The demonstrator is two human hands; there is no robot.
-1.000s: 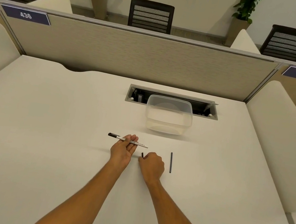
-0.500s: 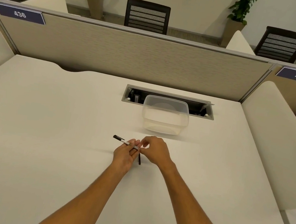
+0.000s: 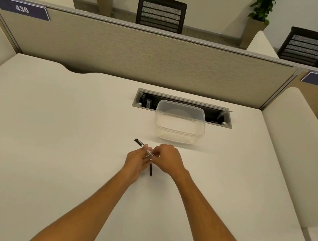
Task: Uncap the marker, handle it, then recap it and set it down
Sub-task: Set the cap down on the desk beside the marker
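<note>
The marker (image 3: pixel 141 144), a white barrel with a black far-left end, lies slanted across the fingers of my left hand (image 3: pixel 137 161), which is closed around it. My right hand (image 3: pixel 169 158) meets the left from the right, and its fingertips pinch the marker's near-right end. A short thin black piece (image 3: pixel 151 170) pokes out below the two hands, pointing toward me. Whether it is held or lies on the desk (image 3: pixel 47 145) is unclear. The marker's right tip is hidden by my fingers.
A clear plastic container (image 3: pixel 179 123) stands just beyond my hands, in front of a cable slot (image 3: pixel 182 107) in the desk. A partition (image 3: pixel 143 56) closes the far edge, and cream dividers flank both sides.
My right hand left the desk surface and moved up and left onto the marker's right end. The left hand tilted the marker more steeply. The thin dark stick on the desk is now hidden by my right arm.
</note>
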